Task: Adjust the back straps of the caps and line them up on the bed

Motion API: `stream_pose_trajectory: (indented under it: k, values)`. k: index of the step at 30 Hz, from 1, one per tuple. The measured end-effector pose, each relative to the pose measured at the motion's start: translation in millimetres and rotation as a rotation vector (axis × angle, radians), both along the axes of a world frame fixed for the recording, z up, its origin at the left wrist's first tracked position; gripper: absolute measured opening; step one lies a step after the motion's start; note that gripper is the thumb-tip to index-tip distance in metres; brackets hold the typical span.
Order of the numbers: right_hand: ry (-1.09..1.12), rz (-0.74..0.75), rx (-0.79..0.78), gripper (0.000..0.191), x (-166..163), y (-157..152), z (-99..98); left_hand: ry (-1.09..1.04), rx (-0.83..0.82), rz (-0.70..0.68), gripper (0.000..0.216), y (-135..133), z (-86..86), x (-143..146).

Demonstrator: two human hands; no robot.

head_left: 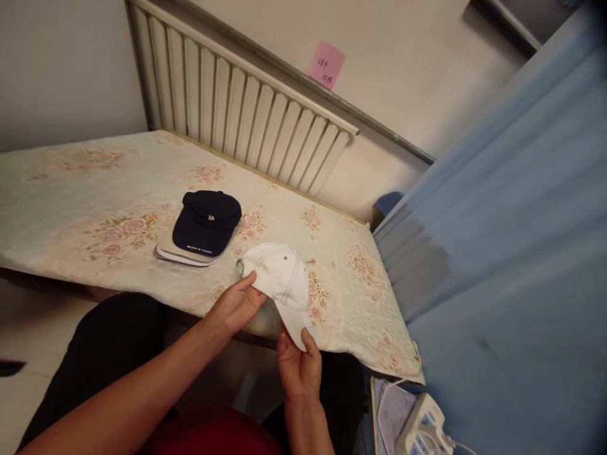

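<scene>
A white baseball cap [279,275] is held between my two hands above the near edge of the table. My left hand [239,303] grips the cap's lower rim at the back, thumb on the outside. With thumb and fingers, my right hand [300,363] pinches the brim, which points down toward me. To the left, a dark navy cap [208,218] with white lettering rests on top of a stack. Under it, the pale brims of other caps [183,256] stick out; the rest of them is hidden.
A floral padded cloth [118,183] covers the table. Behind it stands a white radiator [237,95] against the wall, with a pink note [327,64] above. A blue curtain [497,253] hangs on the right. A white power strip [424,426] with cables lies at the lower right.
</scene>
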State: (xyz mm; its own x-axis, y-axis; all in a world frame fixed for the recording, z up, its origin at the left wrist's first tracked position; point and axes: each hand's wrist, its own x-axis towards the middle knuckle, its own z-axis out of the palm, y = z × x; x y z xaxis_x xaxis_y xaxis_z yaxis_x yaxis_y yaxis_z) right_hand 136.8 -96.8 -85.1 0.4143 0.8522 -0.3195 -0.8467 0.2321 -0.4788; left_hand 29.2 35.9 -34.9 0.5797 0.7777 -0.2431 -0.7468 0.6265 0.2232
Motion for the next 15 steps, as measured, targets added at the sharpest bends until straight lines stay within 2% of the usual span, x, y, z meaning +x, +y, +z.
stream_pose_trajectory:
  k: [8,15]
  values:
    - [0.039,-0.099,0.041,0.032,3.3,0.3,-1.0,-0.01,0.017,-0.057,0.042,-15.0,-3.2,12.1]
    - [-0.13,-0.058,0.162,0.044,-10.9,16.1,10.2,0.021,0.062,-0.122,0.044,-32.2,-6.4,24.2]
